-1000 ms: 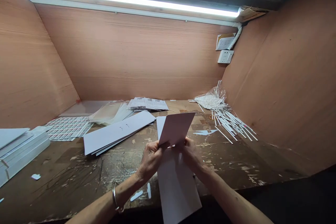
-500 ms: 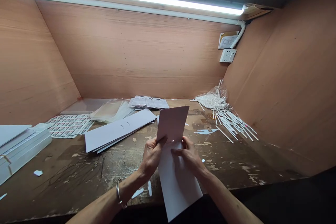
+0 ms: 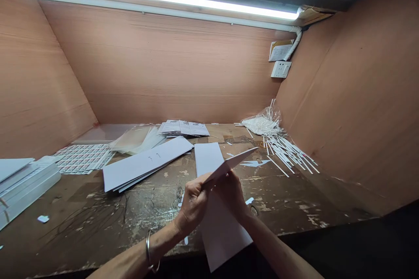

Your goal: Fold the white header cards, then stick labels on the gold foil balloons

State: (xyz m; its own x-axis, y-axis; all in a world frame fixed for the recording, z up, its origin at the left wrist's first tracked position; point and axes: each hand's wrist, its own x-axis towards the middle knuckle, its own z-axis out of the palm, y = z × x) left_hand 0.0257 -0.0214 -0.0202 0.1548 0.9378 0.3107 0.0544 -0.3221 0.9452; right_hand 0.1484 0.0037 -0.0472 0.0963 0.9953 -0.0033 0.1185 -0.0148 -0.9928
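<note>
Between my hands is a long white card (image 3: 224,235), bent across its middle, its lower part hanging over the table's front edge. The upper flap tilts to the right and shows nearly edge-on. My left hand (image 3: 194,200) grips the card's left side at the bend, thumb on top. On the right side my right hand (image 3: 231,194) is closed at the bend, partly behind the flap, so its fingertips are hidden. Just beyond them a white strip of card (image 3: 207,154) lies flat. To the left rests a stack of white cards (image 3: 147,161) with small slits.
White sticks (image 3: 288,154) lie loose at the right below a clear bag of sticks (image 3: 263,124). Printed sheets (image 3: 183,127), clear plastic sheets (image 3: 137,139) and sticker sheets (image 3: 83,157) sit at the back. A white box (image 3: 29,187) stands at far left. Paper scraps dot the worn table (image 3: 137,226).
The card's upper flap has swung from upright down to the right, uncovering the white strip behind. My right hand has turned and closed in behind the flap.
</note>
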